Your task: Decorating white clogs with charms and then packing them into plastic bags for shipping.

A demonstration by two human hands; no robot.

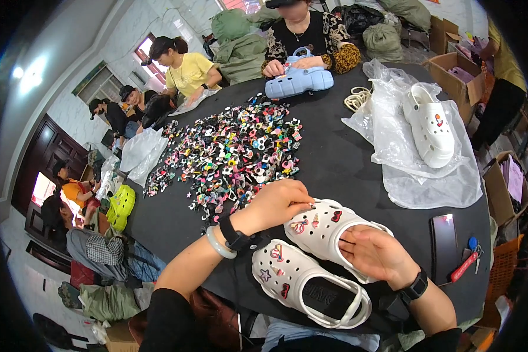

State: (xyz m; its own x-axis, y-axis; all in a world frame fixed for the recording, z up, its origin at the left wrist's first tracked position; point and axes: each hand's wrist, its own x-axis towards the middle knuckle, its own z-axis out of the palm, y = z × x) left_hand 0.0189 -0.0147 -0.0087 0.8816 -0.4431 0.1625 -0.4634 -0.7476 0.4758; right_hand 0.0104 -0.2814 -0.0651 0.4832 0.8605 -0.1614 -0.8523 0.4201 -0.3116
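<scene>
A white clog [352, 226] with holes carries a baseball charm, an ice-cream charm and a red bow charm on its upper. My left hand [280, 202] pinches at its toe, on something too small to make out. Palm up, my right hand [374, 253] reaches into the foot opening and holds the clog from inside; its fingertips are partly hidden. Nearer to me lies a second white clog [305, 290], with similar charms plus a purple star. A large heap of colourful shoe charms [234, 149] spreads beyond my left hand.
Another white clog [431, 126] rests on clear plastic bags [431, 190] at the right. Beside it are a phone [444, 246] and keys with a red tag [464, 267]. Across the black table [346, 146], a person handles a blue clog [299, 82]. A yellow-green clog [121, 207] stands at the left edge.
</scene>
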